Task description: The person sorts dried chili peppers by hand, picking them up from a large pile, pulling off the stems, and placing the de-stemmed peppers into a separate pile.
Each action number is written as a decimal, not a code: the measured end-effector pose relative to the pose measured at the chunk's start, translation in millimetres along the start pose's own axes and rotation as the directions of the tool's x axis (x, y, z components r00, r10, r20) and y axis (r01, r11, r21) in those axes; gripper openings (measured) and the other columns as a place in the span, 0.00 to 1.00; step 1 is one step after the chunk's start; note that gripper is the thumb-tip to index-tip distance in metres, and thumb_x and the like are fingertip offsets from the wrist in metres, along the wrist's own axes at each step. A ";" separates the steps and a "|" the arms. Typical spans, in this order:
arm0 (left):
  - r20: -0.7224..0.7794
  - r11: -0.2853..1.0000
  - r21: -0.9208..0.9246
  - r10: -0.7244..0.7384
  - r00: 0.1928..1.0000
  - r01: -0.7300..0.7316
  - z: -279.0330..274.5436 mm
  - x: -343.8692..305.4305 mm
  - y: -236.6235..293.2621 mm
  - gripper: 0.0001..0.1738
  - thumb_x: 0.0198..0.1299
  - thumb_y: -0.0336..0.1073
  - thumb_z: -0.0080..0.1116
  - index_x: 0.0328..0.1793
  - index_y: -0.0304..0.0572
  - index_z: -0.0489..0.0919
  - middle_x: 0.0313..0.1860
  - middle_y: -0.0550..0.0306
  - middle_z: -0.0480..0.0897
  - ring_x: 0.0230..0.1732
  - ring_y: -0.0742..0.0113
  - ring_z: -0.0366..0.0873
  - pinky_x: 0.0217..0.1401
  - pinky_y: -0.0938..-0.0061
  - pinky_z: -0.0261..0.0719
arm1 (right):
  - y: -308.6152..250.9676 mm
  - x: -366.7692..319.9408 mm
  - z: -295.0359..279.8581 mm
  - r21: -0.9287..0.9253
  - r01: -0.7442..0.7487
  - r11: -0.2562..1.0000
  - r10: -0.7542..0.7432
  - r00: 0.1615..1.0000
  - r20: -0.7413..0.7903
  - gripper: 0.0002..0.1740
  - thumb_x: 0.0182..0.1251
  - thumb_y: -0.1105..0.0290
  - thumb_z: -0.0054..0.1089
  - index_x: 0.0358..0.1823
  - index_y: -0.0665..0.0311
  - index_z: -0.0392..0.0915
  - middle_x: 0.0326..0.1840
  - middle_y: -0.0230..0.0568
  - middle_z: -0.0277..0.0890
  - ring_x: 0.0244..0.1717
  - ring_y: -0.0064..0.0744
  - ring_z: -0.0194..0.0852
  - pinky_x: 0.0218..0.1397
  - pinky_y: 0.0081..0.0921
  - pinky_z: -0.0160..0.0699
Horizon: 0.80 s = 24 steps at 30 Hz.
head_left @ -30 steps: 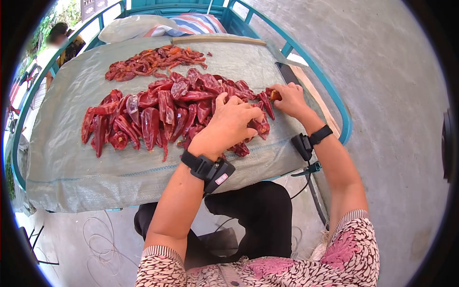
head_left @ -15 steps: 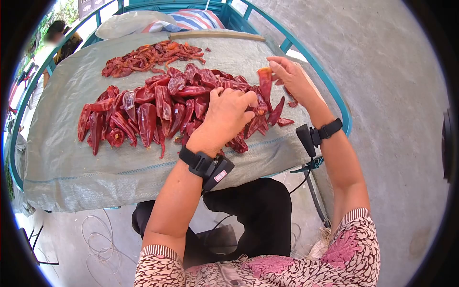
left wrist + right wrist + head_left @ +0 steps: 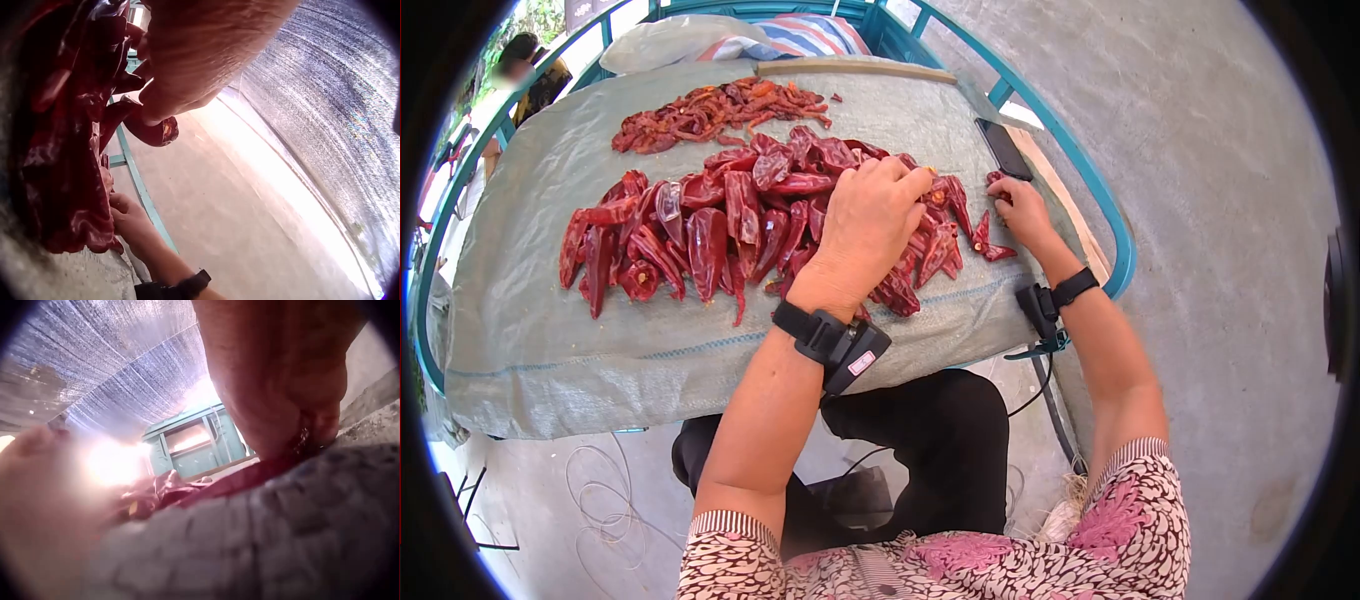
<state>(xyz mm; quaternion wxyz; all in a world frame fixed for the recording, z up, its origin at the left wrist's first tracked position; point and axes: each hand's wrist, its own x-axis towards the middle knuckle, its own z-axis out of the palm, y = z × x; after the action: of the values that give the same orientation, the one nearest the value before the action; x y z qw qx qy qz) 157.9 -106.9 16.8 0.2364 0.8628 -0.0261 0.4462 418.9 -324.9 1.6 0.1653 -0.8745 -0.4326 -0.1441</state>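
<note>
Wrinkled dried red chili peppers (image 3: 705, 245) lie in a wide heap on a woven plastic sheet (image 3: 690, 385). Over the heap's right part, my left hand (image 3: 870, 225) pinches one chili pepper (image 3: 153, 132), whose blunt end pokes out under the fingers in the left wrist view. My right hand (image 3: 1025, 212) is low on the sheet, right of the heap, its fingers curled on a dark red chili pepper (image 3: 997, 180) mostly hidden by them. A few loose chili peppers (image 3: 997, 252) lie between the hands.
Behind the heap is a smaller pile of thin, shrivelled red pieces (image 3: 720, 110). A black phone (image 3: 1004, 150) lies beyond my right hand. A teal rail (image 3: 1090, 170) borders the sheet, and a wooden strip (image 3: 855, 68) lies at the back. Another person (image 3: 540, 85) is at far left.
My right hand lifted a chili pepper up beside the heap, then came down to the sheet at the right. My left hand shifted slightly up. Loose chili peppers now lie right of the heap.
</note>
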 end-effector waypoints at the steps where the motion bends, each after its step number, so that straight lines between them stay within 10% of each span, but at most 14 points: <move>1: -0.001 0.999 0.035 -0.008 1.000 0.008 0.3 -0.9 -0.7 0.12 0.57 0.33 0.69 0.46 0.45 0.81 0.43 0.53 0.81 0.50 0.50 0.79 0.53 0.58 0.75 | -2.3 -0.5 1.4 0.093 -0.075 0.993 0.073 0.997 0.027 0.17 0.61 0.78 0.61 0.52 0.59 0.86 0.41 0.43 0.86 0.47 0.42 0.83 0.52 0.35 0.81; 6: 0.000 0.999 0.031 -0.041 0.999 0.041 1.9 -3.1 -1.9 0.11 0.56 0.31 0.69 0.45 0.44 0.82 0.43 0.53 0.81 0.50 0.50 0.78 0.54 0.58 0.76 | -38.2 8.7 -9.3 0.536 -0.384 0.752 0.292 0.923 0.251 0.16 0.64 0.83 0.59 0.49 0.59 0.85 0.39 0.24 0.79 0.37 0.15 0.73 0.39 0.17 0.71; 10: 0.016 0.999 -0.006 -0.046 0.999 0.046 2.6 -2.3 -2.1 0.11 0.57 0.29 0.67 0.47 0.42 0.82 0.44 0.51 0.82 0.50 0.49 0.78 0.57 0.57 0.77 | -71.3 14.0 -29.8 0.679 -0.265 0.684 0.216 0.963 0.159 0.22 0.66 0.83 0.58 0.58 0.54 0.84 0.43 0.22 0.80 0.39 0.15 0.71 0.39 0.17 0.69; 15: 0.039 0.996 -0.074 -0.041 0.998 0.044 3.5 -1.3 -3.5 0.10 0.59 0.26 0.63 0.48 0.39 0.83 0.45 0.49 0.83 0.52 0.47 0.78 0.60 0.57 0.77 | -86.2 8.6 -36.8 0.665 -0.339 0.665 0.400 0.914 0.067 0.30 0.65 0.83 0.56 0.69 0.56 0.75 0.65 0.47 0.74 0.58 0.29 0.78 0.49 0.24 0.78; 18: 0.050 0.997 -0.076 -0.018 0.999 0.022 2.4 -2.0 -4.7 0.09 0.59 0.26 0.62 0.46 0.38 0.83 0.45 0.48 0.83 0.52 0.46 0.79 0.60 0.57 0.77 | -95.1 -6.5 -25.2 0.773 -0.183 0.608 0.479 0.861 -0.172 0.26 0.65 0.83 0.56 0.65 0.59 0.78 0.62 0.45 0.78 0.58 0.29 0.79 0.54 0.27 0.78; 24: 0.054 0.998 -0.069 0.004 0.999 0.000 -2.3 -0.7 -1.1 0.08 0.59 0.25 0.62 0.45 0.39 0.83 0.43 0.49 0.82 0.49 0.47 0.78 0.54 0.57 0.77 | -71.8 2.8 -6.0 0.436 -0.117 0.892 0.319 0.847 -0.425 0.19 0.63 0.74 0.57 0.56 0.59 0.83 0.55 0.49 0.83 0.57 0.45 0.81 0.59 0.37 0.78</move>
<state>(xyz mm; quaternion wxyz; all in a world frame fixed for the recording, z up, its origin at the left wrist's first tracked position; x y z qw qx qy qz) 156.1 -105.1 17.0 0.2651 0.8658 -0.0487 0.4216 362.1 -284.4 19.9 0.4563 -0.8027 -0.2928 -0.2487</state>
